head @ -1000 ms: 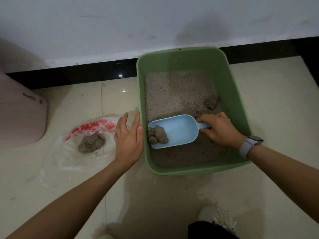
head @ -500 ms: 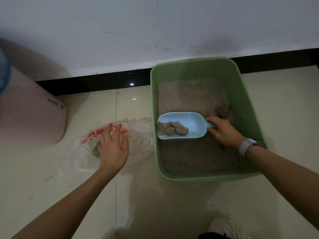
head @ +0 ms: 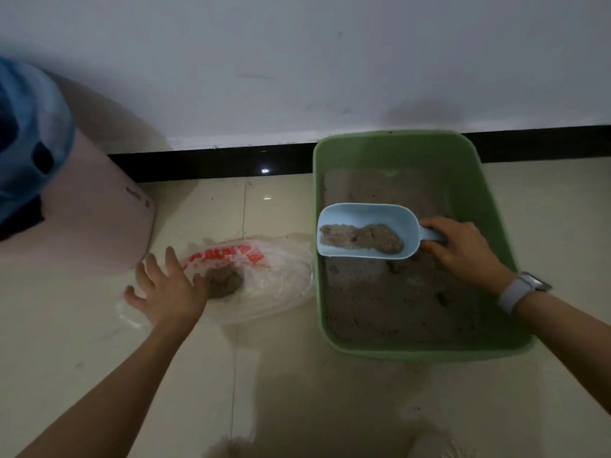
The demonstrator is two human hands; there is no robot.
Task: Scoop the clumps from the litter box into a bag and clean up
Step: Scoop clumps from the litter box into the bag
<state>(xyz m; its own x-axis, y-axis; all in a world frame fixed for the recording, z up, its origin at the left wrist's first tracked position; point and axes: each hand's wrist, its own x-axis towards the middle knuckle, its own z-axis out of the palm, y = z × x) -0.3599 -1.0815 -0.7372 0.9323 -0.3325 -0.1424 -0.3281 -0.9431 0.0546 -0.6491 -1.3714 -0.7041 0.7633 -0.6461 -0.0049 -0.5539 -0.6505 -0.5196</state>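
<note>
A green litter box (head: 476, 180) stands on the tiled floor against the wall, filled with grey-brown litter. My right hand (head: 463, 249) grips the handle of a light blue scoop (head: 360, 216) held over the box's left side. Clumps (head: 363, 240) lie in the scoop. Left of the box a clear plastic bag (head: 281, 276) with red print lies flat on the floor, with a heap of clumps (head: 223, 281) on it. My left hand (head: 165, 292) rests on the bag's left edge with fingers spread.
A pink container (head: 82, 219) with a blue cover (head: 26, 127) on top stands at the left by the wall. A black skirting board (head: 211, 161) runs along the wall. Tiled floor stretches in front of the box.
My left hand moved from the box's rim to the bag's left edge. My right hand lifted the loaded scoop and carried it toward the box's left wall.
</note>
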